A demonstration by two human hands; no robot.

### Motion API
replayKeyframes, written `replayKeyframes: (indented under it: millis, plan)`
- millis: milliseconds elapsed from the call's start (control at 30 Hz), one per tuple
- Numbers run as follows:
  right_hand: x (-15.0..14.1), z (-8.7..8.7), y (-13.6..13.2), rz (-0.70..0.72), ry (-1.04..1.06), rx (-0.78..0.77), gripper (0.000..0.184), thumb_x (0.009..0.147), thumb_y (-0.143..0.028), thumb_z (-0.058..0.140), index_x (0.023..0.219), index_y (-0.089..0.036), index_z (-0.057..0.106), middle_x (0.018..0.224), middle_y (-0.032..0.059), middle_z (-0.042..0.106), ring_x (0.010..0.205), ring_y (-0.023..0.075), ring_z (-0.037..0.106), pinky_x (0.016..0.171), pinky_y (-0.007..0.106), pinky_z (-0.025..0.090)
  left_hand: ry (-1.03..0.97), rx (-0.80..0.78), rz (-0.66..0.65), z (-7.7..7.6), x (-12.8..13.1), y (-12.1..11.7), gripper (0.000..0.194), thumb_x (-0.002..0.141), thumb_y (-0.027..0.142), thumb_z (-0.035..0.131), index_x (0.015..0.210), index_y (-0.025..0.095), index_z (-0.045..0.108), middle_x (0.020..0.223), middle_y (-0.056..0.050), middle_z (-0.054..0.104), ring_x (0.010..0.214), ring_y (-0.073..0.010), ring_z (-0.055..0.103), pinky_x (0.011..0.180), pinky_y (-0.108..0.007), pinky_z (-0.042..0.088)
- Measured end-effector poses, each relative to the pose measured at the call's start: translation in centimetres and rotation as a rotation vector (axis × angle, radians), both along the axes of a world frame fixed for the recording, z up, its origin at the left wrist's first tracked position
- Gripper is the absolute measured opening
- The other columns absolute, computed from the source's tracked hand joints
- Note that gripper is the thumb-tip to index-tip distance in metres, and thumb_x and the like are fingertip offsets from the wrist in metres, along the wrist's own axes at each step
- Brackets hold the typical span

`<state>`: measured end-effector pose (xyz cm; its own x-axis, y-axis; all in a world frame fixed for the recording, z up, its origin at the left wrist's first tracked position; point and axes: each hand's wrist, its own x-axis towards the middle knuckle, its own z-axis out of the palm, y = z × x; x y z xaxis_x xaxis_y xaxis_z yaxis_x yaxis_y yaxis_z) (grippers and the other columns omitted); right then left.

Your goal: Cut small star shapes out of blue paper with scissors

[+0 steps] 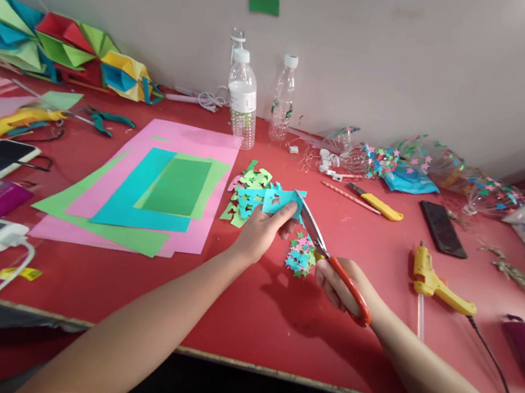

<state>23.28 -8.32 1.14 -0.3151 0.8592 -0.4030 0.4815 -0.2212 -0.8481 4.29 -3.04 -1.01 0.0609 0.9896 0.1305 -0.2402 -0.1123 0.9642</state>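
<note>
Between the thumb and fingers of my left hand (pixel 260 231) is a strip of blue paper (pixel 278 200) with a star-shaped hole in it. My right hand (pixel 346 284) grips the red handles of a pair of scissors (pixel 316 238). The blades point up and left, with their tips at the right end of the blue paper. Just below the blades lies a small heap of cut paper stars (pixel 301 259) in blue, pink and green. Green and blue paper scraps (pixel 245 201) are piled behind and left of my left hand.
Coloured paper sheets (pixel 129 190) overlap on the red table (pixel 241 315). Plastic bottles (pixel 242 101) stand near the wall. To the right are a yellow utility knife (pixel 382 207), a phone (pixel 442 228) and a yellow glue gun (pixel 431 277) with its cord. Pliers (pixel 108 120) lie at left.
</note>
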Motion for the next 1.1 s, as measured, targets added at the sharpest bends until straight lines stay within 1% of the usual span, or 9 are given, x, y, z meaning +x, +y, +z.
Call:
replayKeyframes:
  millis: [133, 267, 433, 567, 633, 700, 833, 967, 1100]
  plan:
    - [0.3, -0.1, 0.2, -0.004, 0.0, 0.008, 0.053, 0.079, -0.071, 0.051, 0.063, -0.021, 0.047, 0.035, -0.0061, 0.043, 0.03, 0.0071, 0.036, 0.035, 0.02, 0.03, 0.006, -0.017, -0.004, 0.1, -0.3, 0.1, 0.034, 0.082, 0.047, 0.064, 0.064, 0.018, 0.062, 0.054, 0.001, 0.059, 0.047, -0.0076, 0.051, 0.048, -0.023, 0.04]
    - [0.2, 0.3, 0.1, -0.013, -0.006, 0.004, 0.055, 0.076, -0.074, 0.053, 0.061, -0.021, 0.046, 0.035, -0.0056, 0.042, 0.03, 0.0072, 0.036, 0.034, 0.02, 0.028, 0.001, -0.011, -0.004, 0.2, -0.5, 0.3, 0.033, 0.081, 0.046, 0.065, 0.062, 0.018, 0.061, 0.053, 0.001, 0.059, 0.046, -0.0071, 0.05, 0.047, -0.022, 0.04]
    - [0.2, 0.5, 0.2, -0.032, -0.021, -0.016, 0.057, 0.072, -0.076, 0.055, 0.06, -0.021, 0.046, 0.035, -0.0058, 0.041, 0.03, 0.0071, 0.036, 0.033, 0.02, 0.028, -0.006, 0.013, -0.039, 0.3, -0.8, 0.4, 0.034, 0.082, 0.044, 0.064, 0.061, 0.018, 0.06, 0.053, 0.002, 0.059, 0.046, -0.0069, 0.05, 0.047, -0.022, 0.039]
    - [0.2, 0.4, 0.2, -0.048, -0.03, -0.017, 0.057, 0.071, -0.076, 0.056, 0.06, -0.021, 0.046, 0.034, -0.0058, 0.041, 0.03, 0.0069, 0.036, 0.033, 0.019, 0.028, -0.026, -0.003, -0.005, 0.2, -1.1, 0.7, 0.033, 0.08, 0.041, 0.066, 0.058, 0.018, 0.059, 0.05, 0.002, 0.056, 0.045, -0.0073, 0.05, 0.047, -0.023, 0.04]
    - [0.1, 0.4, 0.2, -0.052, -0.03, -0.017, 0.057, 0.07, -0.076, 0.056, 0.06, -0.021, 0.047, 0.034, -0.0058, 0.041, 0.03, 0.0071, 0.036, 0.034, 0.019, 0.029, -0.056, -0.012, 0.031, 0.3, -1.3, 0.9, 0.028, 0.079, 0.038, 0.067, 0.061, 0.018, 0.059, 0.051, 0.002, 0.057, 0.045, -0.0072, 0.05, 0.048, -0.022, 0.041]
    - [0.1, 0.5, 0.3, -0.049, -0.024, -0.017, 0.057, 0.07, -0.076, 0.056, 0.059, -0.021, 0.047, 0.034, -0.0059, 0.041, 0.03, 0.0073, 0.036, 0.034, 0.02, 0.029, -0.102, -0.022, 0.051, 0.5, -1.4, 1.0, 0.023, 0.079, 0.036, 0.067, 0.067, 0.018, 0.061, 0.056, 0.002, 0.06, 0.047, -0.0076, 0.053, 0.049, -0.022, 0.044]
    - [0.1, 0.4, 0.4, -0.036, -0.021, -0.018, 0.055, 0.071, -0.074, 0.057, 0.06, -0.021, 0.048, 0.033, -0.0062, 0.04, 0.03, 0.0079, 0.036, 0.034, 0.02, 0.028, -0.171, -0.037, 0.025, 0.9, -1.5, 1.2, 0.02, 0.079, 0.037, 0.068, 0.077, 0.018, 0.061, 0.061, 0.001, 0.064, 0.048, -0.0086, 0.057, 0.05, -0.023, 0.047]
    - [0.1, 0.4, 0.4, -0.024, -0.014, 0.005, 0.053, 0.072, -0.071, 0.058, 0.061, -0.021, 0.047, 0.034, -0.0063, 0.04, 0.031, 0.0079, 0.036, 0.035, 0.02, 0.028, -0.164, -0.016, 0.034, 0.9, -1.5, 1.2, 0.017, 0.077, 0.031, 0.07, 0.073, 0.018, 0.059, 0.061, 0.002, 0.062, 0.048, -0.006, 0.054, 0.048, -0.02, 0.042]
    - [0.2, 0.3, 0.4, -0.01, -0.01, 0.002, 0.053, 0.074, -0.071, 0.058, 0.061, -0.021, 0.047, 0.034, -0.0068, 0.039, 0.031, 0.008, 0.036, 0.036, 0.021, 0.027, -0.188, -0.048, 0.036, 0.9, -1.5, 1.3, 0.012, 0.075, 0.027, 0.07, 0.072, 0.018, 0.061, 0.059, 0.003, 0.06, 0.05, -0.0054, 0.051, 0.049, -0.021, 0.04]
